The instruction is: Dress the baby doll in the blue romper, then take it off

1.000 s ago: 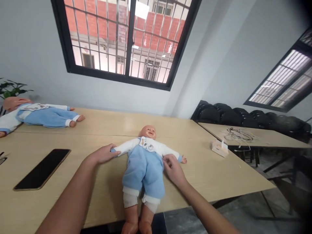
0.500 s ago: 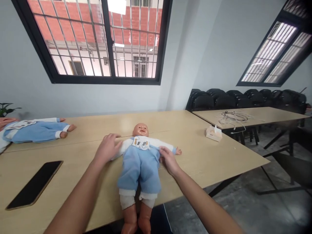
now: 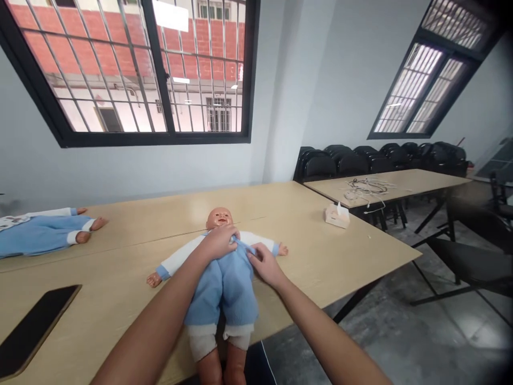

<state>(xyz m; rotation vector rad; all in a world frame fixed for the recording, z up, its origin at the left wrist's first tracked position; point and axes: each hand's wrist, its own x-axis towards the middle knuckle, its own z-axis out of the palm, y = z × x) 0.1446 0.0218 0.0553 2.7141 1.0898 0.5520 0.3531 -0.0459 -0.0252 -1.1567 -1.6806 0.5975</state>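
Note:
A baby doll (image 3: 219, 218) lies on its back on the wooden table (image 3: 320, 267), its feet toward me. It wears blue overalls (image 3: 228, 278) over a white top with blue cuffs. My left hand (image 3: 219, 241) is closed on the overalls' upper edge at the chest and covers most of the printed face there. Beside it, my right hand (image 3: 265, 263) pinches the same blue cloth at the side of the chest. Between the two hands the cloth is pulled up into a taut fold. Both doll arms stretch out sideways on the table.
A second doll (image 3: 44, 232) in similar clothes lies at the left. Nearer me is a black phone (image 3: 40, 326). A tissue box (image 3: 337, 216) stands to the right. Cables (image 3: 366, 188) lie on a further table, with stacked black chairs (image 3: 320, 163) behind and another chair (image 3: 473, 262) at the right.
My left hand has moved right, from the doll's sleeve onto its chest, and taken hold of the overalls. My right hand now lifts the cloth at the side. The view has turned slightly right.

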